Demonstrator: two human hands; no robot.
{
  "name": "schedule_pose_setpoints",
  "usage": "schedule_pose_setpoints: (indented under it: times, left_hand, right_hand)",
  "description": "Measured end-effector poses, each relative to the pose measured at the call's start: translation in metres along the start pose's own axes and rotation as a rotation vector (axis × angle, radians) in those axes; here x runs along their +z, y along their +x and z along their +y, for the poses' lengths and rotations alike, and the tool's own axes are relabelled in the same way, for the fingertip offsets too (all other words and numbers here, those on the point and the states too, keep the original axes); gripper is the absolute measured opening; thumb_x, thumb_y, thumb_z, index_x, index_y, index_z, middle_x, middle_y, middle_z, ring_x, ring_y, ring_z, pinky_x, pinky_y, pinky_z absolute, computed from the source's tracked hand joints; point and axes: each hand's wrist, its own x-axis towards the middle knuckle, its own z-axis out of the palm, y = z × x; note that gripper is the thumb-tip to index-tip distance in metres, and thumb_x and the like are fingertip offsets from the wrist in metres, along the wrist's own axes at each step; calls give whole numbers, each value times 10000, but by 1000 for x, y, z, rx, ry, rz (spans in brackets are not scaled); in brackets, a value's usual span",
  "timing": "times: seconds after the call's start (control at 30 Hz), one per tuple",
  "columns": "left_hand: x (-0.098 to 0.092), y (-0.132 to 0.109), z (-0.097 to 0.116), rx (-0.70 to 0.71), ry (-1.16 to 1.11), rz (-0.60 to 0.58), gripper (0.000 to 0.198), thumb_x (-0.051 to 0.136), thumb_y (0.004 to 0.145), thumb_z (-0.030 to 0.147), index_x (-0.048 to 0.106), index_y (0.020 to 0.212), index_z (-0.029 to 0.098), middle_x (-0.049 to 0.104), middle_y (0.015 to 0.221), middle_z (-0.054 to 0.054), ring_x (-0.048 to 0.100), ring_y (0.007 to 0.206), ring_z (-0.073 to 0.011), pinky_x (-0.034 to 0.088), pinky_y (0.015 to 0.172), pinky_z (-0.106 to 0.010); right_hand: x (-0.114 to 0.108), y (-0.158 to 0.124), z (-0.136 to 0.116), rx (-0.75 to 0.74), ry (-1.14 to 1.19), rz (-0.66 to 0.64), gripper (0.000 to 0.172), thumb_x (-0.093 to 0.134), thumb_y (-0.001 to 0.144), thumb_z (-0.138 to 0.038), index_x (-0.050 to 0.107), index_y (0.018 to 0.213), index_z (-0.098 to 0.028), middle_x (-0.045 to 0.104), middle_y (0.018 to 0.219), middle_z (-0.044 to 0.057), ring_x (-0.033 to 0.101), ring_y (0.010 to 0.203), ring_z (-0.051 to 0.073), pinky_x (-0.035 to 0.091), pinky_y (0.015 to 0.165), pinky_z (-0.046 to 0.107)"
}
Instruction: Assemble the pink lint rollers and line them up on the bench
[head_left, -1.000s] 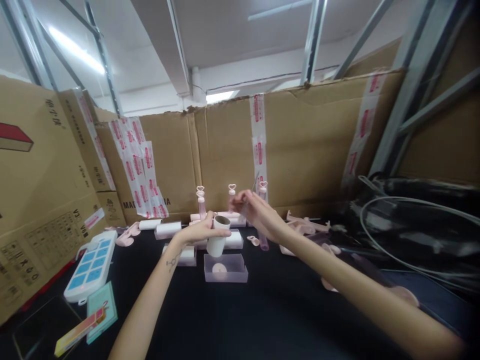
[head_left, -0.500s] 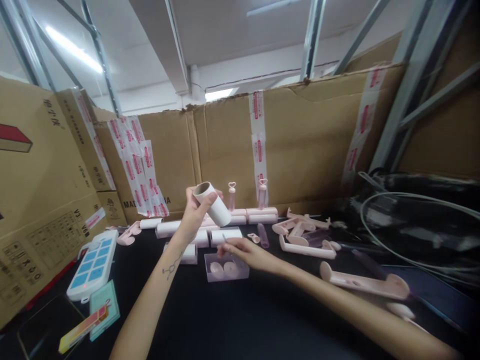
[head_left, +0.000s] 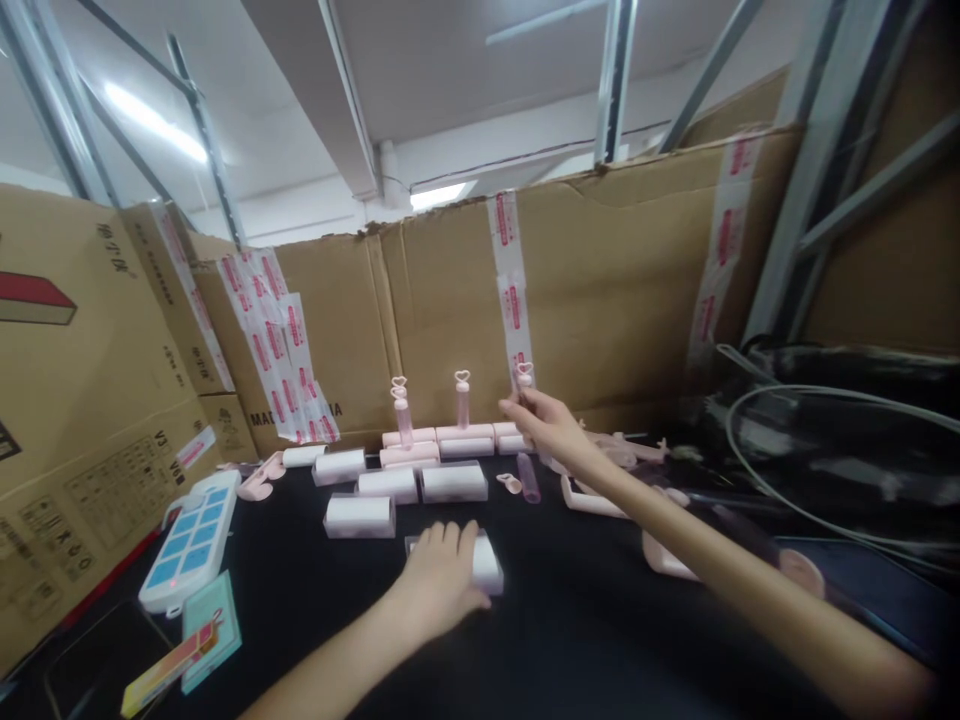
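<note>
White cylindrical roll (head_left: 484, 564) in clear plastic tray (head_left: 496, 587): lying near, centre, long axis running left to right. Left hand (head_left: 439, 582): closer, covering it, clasp unclear. Right hand (head_left: 553, 424): hovering far, hold unclear.

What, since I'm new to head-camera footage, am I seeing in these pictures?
There is no machine here: you see a person's bare left hand and right hand, filmed by one camera worn on the head, looking forward and down. The left lies over a white roll in a clear case. The right is up at a heart-topped tube; I cannot tell whether either grip is closed. On the black surface lie more white rolls in clear cases, pink parts and, at the left, a white power strip.
</note>
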Motion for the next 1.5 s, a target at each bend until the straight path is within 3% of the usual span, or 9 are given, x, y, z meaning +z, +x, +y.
schedule_pose_setpoints:
  times: [0.17,0.33,0.5,0.67,0.9,1.03,1.1,1.27,1.5]
  left_hand:
    - [-41,-70,-23,40,-140,21,710,622,768,459,352,1365,186,554,1224,-115,516,1090,-285,397,949,-391]
    - [-85,-84,-120,-227,-97,254,617,538,809,462,353,1351,232,446,1363,-101,394,1245,-291,285,1035,-425]
    - [-60,-55,-206,-296,-74,236,576,622,708,408,494,1215,165,530,1251,-134,458,1176,-331,320,1001,-450]
    - [-27,-42,-232,-257,-68,369,478,537,732,331,494,1153,110,547,1125,-150,492,1112,-315,356,972,-469]
    - [-62,-18,-139,-3,-319,629,630,530,797,387,273,1336,186,338,1375,-140,327,1288,-278,243,1075,-460]
    - [-65,-1,-45,269,-763,249,791,724,631,343,342,1309,198,481,1304,-124,438,1228,-274,341,1029,-408]
    - [-52,5,-20,226,-953,19,458,628,708,285,494,1126,156,665,916,-79,646,910,-240,499,810,-363]
    - [-26,3,-19,59,-1101,-178,144,428,702,133,520,811,149,486,397,66,536,327,-129,385,382,-188]
    - [-54,-15,2,143,-466,-143,251,580,729,374,557,911,203,600,616,24,600,548,-172,370,471,-213]
  right_hand:
    - [23,51,28,61,-287,-8,310,681,669,-421,597,820,-163,578,693,20,543,696,199,389,631,284]
    - [60,83,56,204,-410,-32,479,676,728,-430,536,1052,-106,622,924,96,593,819,225,451,714,357]
    - [64,87,52,154,-390,25,261,536,871,-352,559,1018,-138,597,966,52,580,845,175,462,781,384]
    - [27,68,18,-111,-184,94,261,472,879,-370,485,1050,-173,591,903,39,570,836,172,448,766,313]
    - [-9,-19,-41,-278,99,-202,305,537,836,-440,526,1020,-197,544,852,22,516,635,114,432,554,228]
    - [8,-68,-55,-98,366,-589,310,579,832,-410,525,1033,-180,527,837,13,486,596,85,423,563,231]
    - [15,-83,-52,-34,458,-614,416,597,824,-412,445,1140,-189,526,778,-6,490,598,89,409,565,231]
    - [-2,-100,-37,164,402,-533,710,712,717,-414,282,1233,-183,402,601,-93,356,532,66,248,481,186]
    - [-28,-120,-51,378,285,-629,807,735,649,-421,276,1280,-215,437,661,-72,362,561,75,268,511,191]
